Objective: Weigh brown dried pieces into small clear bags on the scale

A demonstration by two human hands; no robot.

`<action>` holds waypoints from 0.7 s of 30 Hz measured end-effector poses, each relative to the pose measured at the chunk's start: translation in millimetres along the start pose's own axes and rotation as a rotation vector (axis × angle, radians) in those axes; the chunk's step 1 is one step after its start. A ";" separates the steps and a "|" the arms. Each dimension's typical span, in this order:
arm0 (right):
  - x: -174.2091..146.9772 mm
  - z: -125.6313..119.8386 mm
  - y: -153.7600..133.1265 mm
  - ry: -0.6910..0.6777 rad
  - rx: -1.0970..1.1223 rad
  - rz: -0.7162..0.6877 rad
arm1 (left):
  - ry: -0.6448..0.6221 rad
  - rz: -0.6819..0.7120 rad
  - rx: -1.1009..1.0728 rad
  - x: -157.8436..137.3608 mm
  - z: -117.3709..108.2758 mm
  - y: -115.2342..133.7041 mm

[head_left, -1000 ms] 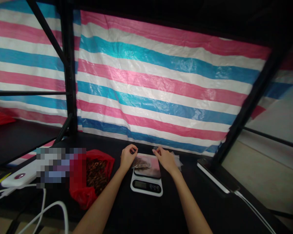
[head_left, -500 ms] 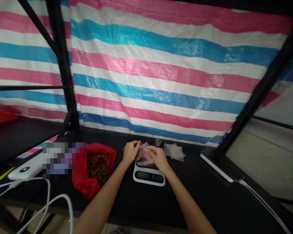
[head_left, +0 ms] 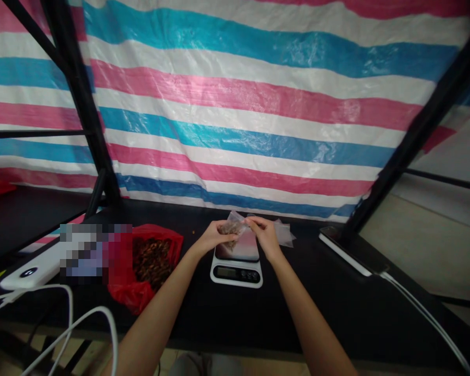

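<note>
A clear plastic bag point(head_left: 231, 228) with small brown pieces inside is held above a white kitchen scale point(head_left: 237, 274). My left hand point(head_left: 212, 237) is closed around the filled part of the bag, thumb across its front. At the bag's right edge, my right hand point(head_left: 263, 233) pinches the plastic between thumb and fingers. The scale's shiny plate point(head_left: 243, 249) shows under the hands; its display is too small to read. Flat clear bags point(head_left: 285, 233) lie just beyond my right hand, partly covered by it.
Left of the scale, an open red plastic bag point(head_left: 176, 245) holds many brown pieces point(head_left: 152, 261). A white power bank point(head_left: 31, 271) with white cables lies farther left. At right is a phone-like device point(head_left: 347, 253) with a cable. A striped sheet point(head_left: 243, 115) hangs behind.
My left hand has shifted from the bag's top edge to a grip around its body. The bag now leans to the right, with my right hand at its edge. The camera view has shifted slightly.
</note>
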State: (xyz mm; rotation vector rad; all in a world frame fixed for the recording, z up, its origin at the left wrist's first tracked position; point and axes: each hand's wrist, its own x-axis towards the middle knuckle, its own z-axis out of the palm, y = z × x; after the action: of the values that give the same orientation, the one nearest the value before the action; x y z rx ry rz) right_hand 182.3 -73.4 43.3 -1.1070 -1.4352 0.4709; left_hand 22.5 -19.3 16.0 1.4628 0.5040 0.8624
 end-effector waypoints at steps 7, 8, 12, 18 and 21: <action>-3.2 4.9 5.2 -0.011 -0.017 -0.036 | 0.234 0.136 0.095 1.4 2.6 4.9; -4.1 6.0 5.8 -0.012 -0.026 -0.037 | 0.297 0.169 0.105 2.1 3.2 4.9; -6.2 8.4 7.8 0.021 -0.063 -0.029 | 0.414 0.225 0.115 4.7 5.2 1.4; -7.0 10.1 12.7 0.063 0.051 0.066 | 0.492 0.262 0.148 4.5 1.1 -1.1; -7.0 12.2 18.9 0.030 0.003 0.116 | 0.525 0.300 0.164 4.5 -1.7 -0.6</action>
State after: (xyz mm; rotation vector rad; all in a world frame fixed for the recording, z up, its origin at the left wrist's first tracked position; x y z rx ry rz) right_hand 176.6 -66.6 21.5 -1.1951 -1.3491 0.5364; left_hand 24.1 -14.7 16.3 1.4784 0.7687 1.4900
